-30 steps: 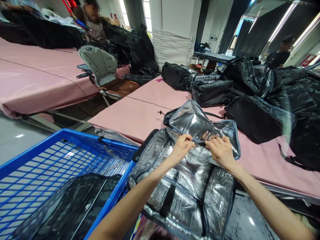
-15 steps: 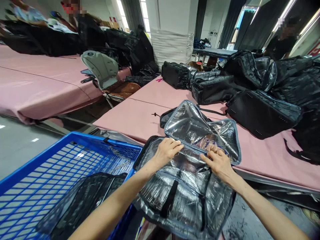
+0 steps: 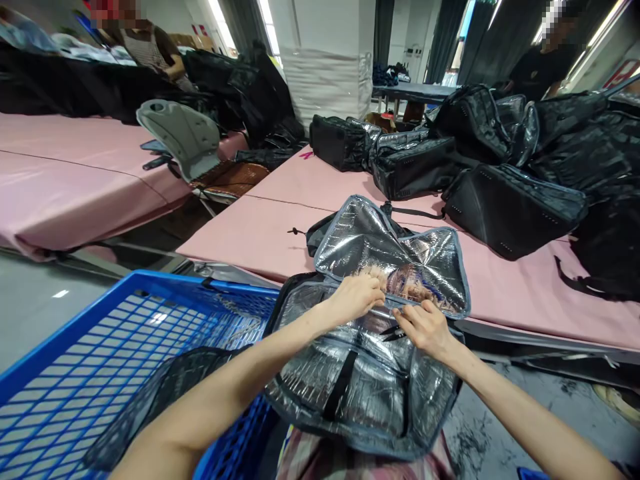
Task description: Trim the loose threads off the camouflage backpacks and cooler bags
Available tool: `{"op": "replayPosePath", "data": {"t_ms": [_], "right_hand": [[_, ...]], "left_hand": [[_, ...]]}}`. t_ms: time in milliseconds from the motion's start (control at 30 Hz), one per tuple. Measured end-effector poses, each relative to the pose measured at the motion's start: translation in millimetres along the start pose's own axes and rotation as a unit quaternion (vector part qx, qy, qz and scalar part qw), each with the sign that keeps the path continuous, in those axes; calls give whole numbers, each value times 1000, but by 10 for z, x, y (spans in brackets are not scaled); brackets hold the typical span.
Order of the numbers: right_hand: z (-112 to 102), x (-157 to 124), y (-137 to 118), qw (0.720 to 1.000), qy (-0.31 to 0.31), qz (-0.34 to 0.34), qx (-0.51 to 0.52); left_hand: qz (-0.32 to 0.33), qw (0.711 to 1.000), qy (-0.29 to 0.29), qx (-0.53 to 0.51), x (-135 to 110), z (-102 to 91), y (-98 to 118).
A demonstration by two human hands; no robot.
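Observation:
An insulated bag with a silver foil lining (image 3: pixel 373 387) lies open before me, its foil-lined lid (image 3: pixel 345 240) folded back over the table edge. My left hand (image 3: pixel 356 297) is closed, pinching the grey-blue bound seam between lid and body. Just to its right, my right hand (image 3: pixel 425 327) is closed at the same seam. Small black thread snips (image 3: pixel 394 333) stick out from under its fingers, blades pointing left. A black strap (image 3: pixel 341 385) crosses the lining below the hands.
A blue plastic crate (image 3: pixel 125 293) stands at my left with a dark bag (image 3: pixel 165 380) inside. Several black bags (image 3: pixel 515 207) crowd the right of the pink table (image 3: pixel 255 233). A grey chair (image 3: pixel 185 133) stands between two tables. People work in the background.
My left hand has slid right along the seam, close to my right hand. The snips show more clearly under the right hand. The view has shifted slightly.

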State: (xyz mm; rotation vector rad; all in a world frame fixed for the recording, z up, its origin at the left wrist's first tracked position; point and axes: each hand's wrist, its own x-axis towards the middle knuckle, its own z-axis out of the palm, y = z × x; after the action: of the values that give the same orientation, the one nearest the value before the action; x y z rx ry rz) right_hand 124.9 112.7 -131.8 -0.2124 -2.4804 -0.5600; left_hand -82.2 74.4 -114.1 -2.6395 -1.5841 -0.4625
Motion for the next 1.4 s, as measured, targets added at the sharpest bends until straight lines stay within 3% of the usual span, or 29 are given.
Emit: {"op": "replayPosePath", "data": {"t_ms": [133, 233, 367, 433, 567, 667, 767, 1000, 1233, 1400], "right_hand": [[-4, -10, -39, 1000, 14, 3, 15], [22, -39, -49, 1000, 6, 3, 26], [58, -61, -63, 999, 11, 5, 37], [58, -69, -61, 999, 13, 16, 40], [-26, -137, -17, 988, -15, 113, 102], [-150, -207, 13, 955, -59, 244, 157], [-252, -230, 2, 928, -101, 321, 162], [-210, -154, -88, 930, -77, 332, 136], [-130, -82, -131, 944, -70, 311, 85], [-112, -79, -141, 937, -60, 325, 115]], "left_hand": [[6, 997, -74, 2, 94, -103, 1], [69, 989, -110, 64, 166, -153, 69], [170, 967, -129, 137, 196, -172, 206], [183, 962, -121, 165, 163, -152, 241], [124, 972, -86, 180, 28, -20, 204], [50, 985, -39, 160, -83, 125, 144], [13, 990, 26, 140, -159, 234, 124], [-20, 988, 126, 90, -193, 267, 205], [-21, 985, 145, 93, -188, 267, 222], [-35, 985, 147, 80, -224, 284, 235]]}}
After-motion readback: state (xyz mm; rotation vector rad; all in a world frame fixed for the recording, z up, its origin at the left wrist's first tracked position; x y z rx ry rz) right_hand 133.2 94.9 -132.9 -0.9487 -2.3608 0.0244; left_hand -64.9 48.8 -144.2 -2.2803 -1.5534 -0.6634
